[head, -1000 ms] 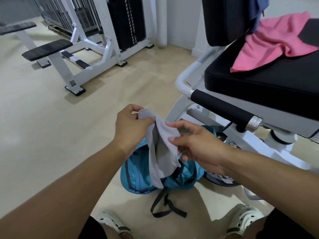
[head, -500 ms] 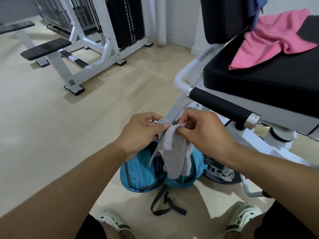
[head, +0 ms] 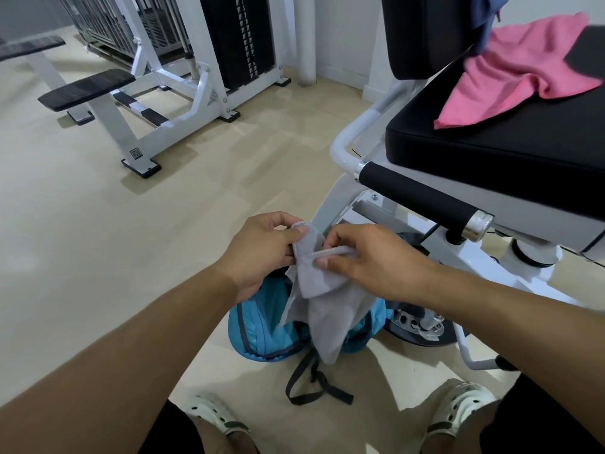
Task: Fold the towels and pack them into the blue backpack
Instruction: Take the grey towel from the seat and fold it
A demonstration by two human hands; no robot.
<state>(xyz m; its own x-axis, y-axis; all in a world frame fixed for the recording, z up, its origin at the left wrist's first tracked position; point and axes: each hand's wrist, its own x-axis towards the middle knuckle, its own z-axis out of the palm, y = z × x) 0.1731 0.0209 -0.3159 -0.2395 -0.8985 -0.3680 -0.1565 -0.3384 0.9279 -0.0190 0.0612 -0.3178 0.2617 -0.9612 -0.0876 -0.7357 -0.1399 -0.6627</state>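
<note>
Grey towel (head: pixel 322 309) pinched by both hands, left hand (head: pixel 262 253), right hand (head: pixel 370 260), above open blue backpack (head: pixel 258 326), contents hidden

The floor (head: pixel 98 244) is pale beige. A white weight machine (head: pixel 196 90) stands at upper left, with a black weight stack (head: pixel 239 37) inside its frame and two black pads (head: pixel 86 90) on white supports. A square code sticker (head: pixel 136 154) sits low on one support leg. At right, a white-framed exercise machine carries a black padded seat (head: pixel 491 152) and an upright black backrest (head: pixel 422 34). A black foam-covered bar (head: pixel 422 198) with chrome end caps runs below the seat. Two white perforated clogs (head: pixel 465 407) rest on the floor at the bottom edge.
</note>
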